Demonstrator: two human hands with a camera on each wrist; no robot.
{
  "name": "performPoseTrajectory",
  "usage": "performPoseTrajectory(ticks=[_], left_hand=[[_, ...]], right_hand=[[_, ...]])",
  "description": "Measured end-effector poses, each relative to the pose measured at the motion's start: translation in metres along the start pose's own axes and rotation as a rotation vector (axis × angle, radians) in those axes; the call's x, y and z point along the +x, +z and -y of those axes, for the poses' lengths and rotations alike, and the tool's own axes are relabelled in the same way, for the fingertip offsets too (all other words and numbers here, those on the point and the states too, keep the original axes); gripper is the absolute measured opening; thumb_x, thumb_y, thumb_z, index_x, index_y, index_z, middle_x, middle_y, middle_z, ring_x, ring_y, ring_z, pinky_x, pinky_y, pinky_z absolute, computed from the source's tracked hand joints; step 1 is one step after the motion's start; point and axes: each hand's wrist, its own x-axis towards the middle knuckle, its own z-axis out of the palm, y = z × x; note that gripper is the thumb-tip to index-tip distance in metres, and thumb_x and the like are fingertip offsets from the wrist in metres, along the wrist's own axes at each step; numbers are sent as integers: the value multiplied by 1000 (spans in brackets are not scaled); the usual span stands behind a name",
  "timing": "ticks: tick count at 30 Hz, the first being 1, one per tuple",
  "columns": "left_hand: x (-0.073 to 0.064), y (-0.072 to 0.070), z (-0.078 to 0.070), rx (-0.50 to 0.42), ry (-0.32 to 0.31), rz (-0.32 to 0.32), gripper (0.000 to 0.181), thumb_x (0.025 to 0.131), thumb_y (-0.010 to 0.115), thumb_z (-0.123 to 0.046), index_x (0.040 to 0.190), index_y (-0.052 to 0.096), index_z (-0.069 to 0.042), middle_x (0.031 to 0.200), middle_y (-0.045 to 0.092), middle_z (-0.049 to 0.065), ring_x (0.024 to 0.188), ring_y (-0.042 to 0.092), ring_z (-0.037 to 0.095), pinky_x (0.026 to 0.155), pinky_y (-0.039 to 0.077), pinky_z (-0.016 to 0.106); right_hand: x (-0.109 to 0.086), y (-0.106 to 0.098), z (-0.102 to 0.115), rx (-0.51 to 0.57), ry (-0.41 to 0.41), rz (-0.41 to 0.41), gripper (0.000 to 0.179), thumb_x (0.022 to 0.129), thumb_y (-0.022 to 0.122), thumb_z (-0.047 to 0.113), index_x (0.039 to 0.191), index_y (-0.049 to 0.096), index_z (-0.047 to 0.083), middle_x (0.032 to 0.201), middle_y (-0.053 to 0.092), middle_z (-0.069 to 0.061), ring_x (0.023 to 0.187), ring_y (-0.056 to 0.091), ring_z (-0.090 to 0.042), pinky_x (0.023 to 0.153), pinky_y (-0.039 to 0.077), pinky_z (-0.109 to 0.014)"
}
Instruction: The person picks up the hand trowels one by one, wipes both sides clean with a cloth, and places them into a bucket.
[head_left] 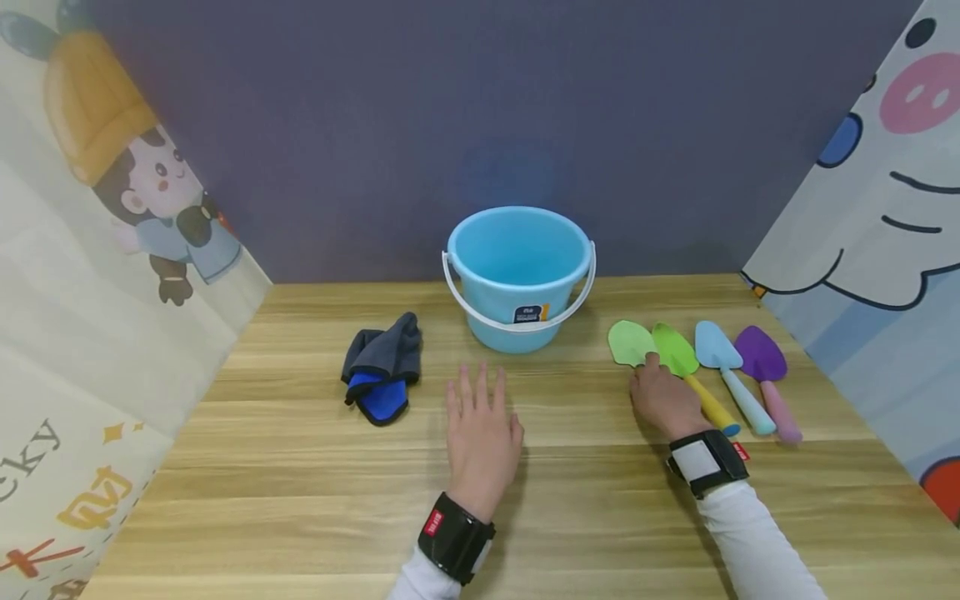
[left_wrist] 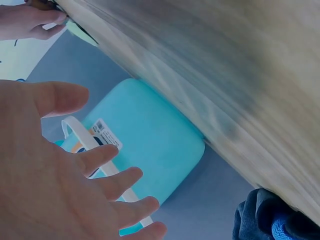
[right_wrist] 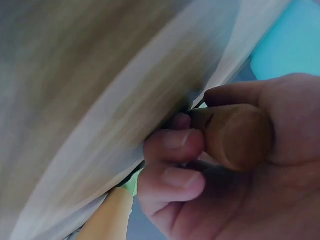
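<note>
My right hand (head_left: 666, 402) grips a toy trowel with a pale green blade (head_left: 628, 342). The right wrist view shows its brown handle (right_wrist: 237, 135) inside the curled fingers, close to the table top. My left hand (head_left: 483, 454) has its fingers straight and spread, palm down, in front of the light blue bucket (head_left: 517, 312). It holds nothing; in the left wrist view its fingers overlap the bucket and its white handle (left_wrist: 112, 171). The bucket stands upright, its handle hanging across the front.
Right of my right hand lie a green trowel (head_left: 675, 348) with a yellow handle, a light blue trowel (head_left: 717, 344) and a purple trowel (head_left: 761, 354). A crumpled dark grey and blue cloth (head_left: 384, 367) lies on the left. A dark panel (head_left: 360, 150) stands behind the table.
</note>
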Motion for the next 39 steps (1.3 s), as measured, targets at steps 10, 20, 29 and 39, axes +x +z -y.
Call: performPoseTrajectory(ticks=[10,20,29,39], left_hand=[[3,0,5,-22,-9,9,65,100,57,-43,157,40,-17,165,36,12,156,26,39,127,22,54],[5,1,19,-58,-36,-14,61,99,60,-40,154,45,-17,163,39,13,155,27,40,127,23,55],[18,-16,81,-80,-57,-113,59,99,62,-33,150,49,-7,159,43,20,153,31,44,123,29,57],[59,-31,158,-161,-112,-26,61,104,54,-33,152,39,2,155,40,30,144,36,53,111,41,64]], right_hand=[[-2,-6,0,42,-38,0,38,106,31,10,129,34,-20,85,60,-33,68,66,-40,56,53,-50],[-4,-4,-3,52,-60,-75,34,106,33,7,125,40,-20,90,60,-35,75,66,-43,58,53,-51],[-9,-3,-2,98,-89,-131,33,107,38,9,120,45,-19,102,59,-35,86,66,-48,64,54,-55],[-24,-7,-5,198,-59,-159,34,105,37,15,110,53,-14,99,59,-29,76,58,-30,61,49,-43]])
